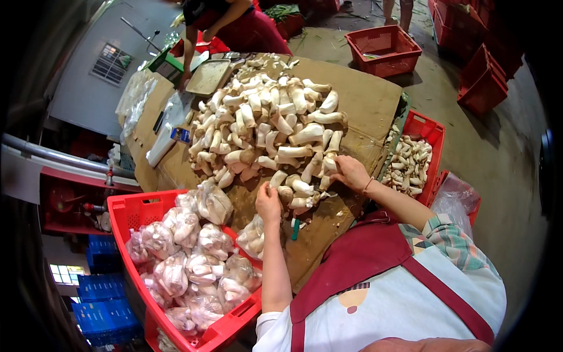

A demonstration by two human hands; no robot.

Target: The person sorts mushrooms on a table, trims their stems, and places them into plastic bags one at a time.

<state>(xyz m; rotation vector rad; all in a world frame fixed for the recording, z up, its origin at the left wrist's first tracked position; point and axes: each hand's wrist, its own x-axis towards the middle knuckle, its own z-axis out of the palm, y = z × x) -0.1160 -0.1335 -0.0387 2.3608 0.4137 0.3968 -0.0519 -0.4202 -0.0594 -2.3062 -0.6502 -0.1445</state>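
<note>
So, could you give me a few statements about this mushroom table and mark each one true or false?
1. The left hand and right hand both reach into the near edge of the pile of pale thick-stemmed mushrooms. True.
2. The red plastic crate at the left holds loose mushrooms. False: it holds clear plastic bags of mushrooms.
3. A small green-handled tool lies on the brown cardboard-covered table near the left hand. True.
4. The red crate at the right holds nothing. False: loose mushrooms lie in it.
5. The person wears blue gloves. False: both hands are bare.
</note>
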